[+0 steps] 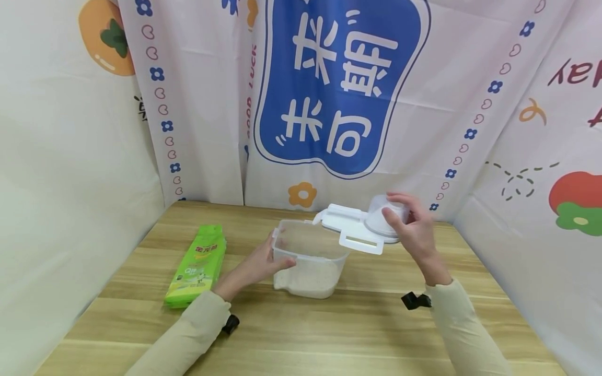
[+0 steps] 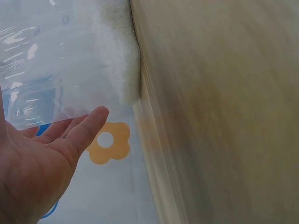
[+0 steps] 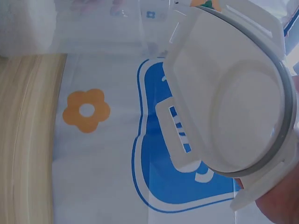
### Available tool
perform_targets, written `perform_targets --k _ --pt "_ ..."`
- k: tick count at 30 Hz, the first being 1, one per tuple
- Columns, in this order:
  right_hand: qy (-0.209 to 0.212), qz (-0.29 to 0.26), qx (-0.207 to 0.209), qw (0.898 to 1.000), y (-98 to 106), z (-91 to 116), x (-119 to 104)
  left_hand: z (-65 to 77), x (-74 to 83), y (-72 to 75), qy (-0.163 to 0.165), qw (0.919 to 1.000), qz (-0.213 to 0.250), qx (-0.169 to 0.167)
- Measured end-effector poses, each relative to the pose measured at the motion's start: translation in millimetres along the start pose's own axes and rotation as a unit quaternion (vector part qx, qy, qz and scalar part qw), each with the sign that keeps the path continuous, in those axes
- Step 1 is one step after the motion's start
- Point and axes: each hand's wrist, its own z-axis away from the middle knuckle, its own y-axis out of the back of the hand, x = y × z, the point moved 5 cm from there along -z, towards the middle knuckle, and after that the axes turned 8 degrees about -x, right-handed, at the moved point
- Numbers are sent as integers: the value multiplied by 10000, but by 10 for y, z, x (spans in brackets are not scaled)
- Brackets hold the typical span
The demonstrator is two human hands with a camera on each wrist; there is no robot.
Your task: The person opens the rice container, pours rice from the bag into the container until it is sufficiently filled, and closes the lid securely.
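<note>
White lid (image 1: pixel 355 227), underside (image 3: pixel 224 93) in right wrist view only

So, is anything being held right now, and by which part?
Two things: the right hand holds the white lid by the clear cup on top; the left hand grips the see-through container by its left side.

The packet (image 1: pixel 196 266) lies on the table (image 1: pixel 367 334), left of the container (image 1: pixel 308 260) (grains (image 1: pixel 311 279) inside); the lid (image 1: pixel 355 222) is raised at right.
</note>
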Motion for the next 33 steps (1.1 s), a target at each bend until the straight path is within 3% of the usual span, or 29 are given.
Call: perform_targets --k 4,8,16,26,33 --pt "326 -211 39 9992 -101 -10 121 5 0 6 18 10000 22 5" --pt "549 -546 109 9969 -201 1 105 -10 -4 6 -55 10000 47 26" --pt "692 -990 127 9926 -427 46 104 -30 -18 2 -144 9999 81 4" --pt "1071 -1256 319 9858 -543 55 55 -14 7 -11 -222 9993 284 -82" --pt "1401 -1263 235 9818 -669 58 36 9 11 -13 -241 9985 487 -89"
